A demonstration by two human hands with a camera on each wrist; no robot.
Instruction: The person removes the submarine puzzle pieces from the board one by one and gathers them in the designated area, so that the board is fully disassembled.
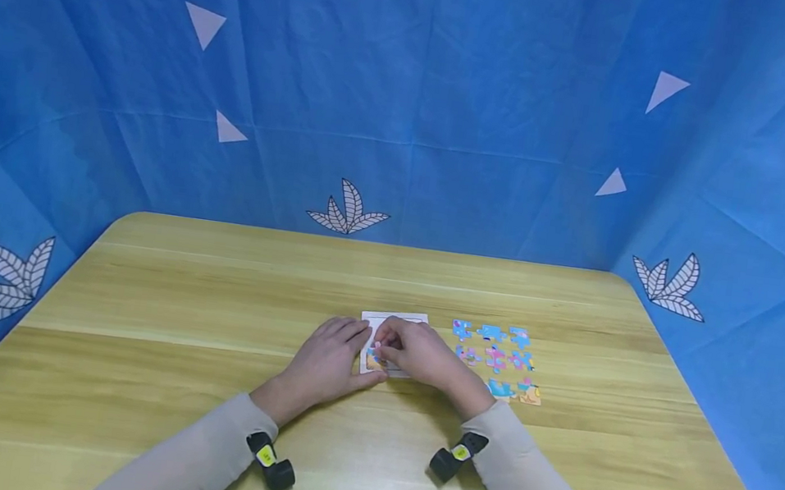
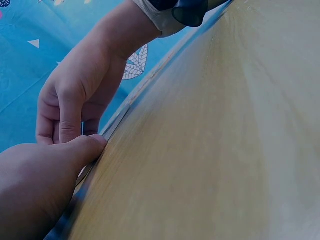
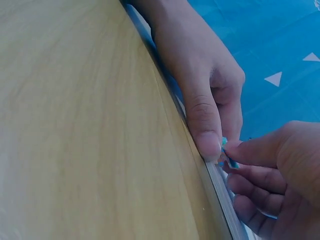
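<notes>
A white puzzle tray [image 1: 415,317] lies flat on the table. My left hand [image 1: 328,361] rests at its left side, fingers extended along the edge and thumb at the near edge. Over the tray, my right hand [image 1: 419,354] pinches a small puzzle piece [image 3: 231,163] between thumb and index finger, close to the left thumb. An orange and blue puzzle piece [image 1: 373,363] shows in the tray's near left corner; the right hand hides much of the tray. In the left wrist view the left thumb [image 2: 82,150] lies at the tray's edge.
Right of the tray, several loose puzzle pieces [image 1: 495,358] lie spread in rough rows, the nearest partly behind my right forearm. The wooden table [image 1: 208,287] ends at a blue cloth backdrop [image 1: 492,109] with leaf and triangle prints.
</notes>
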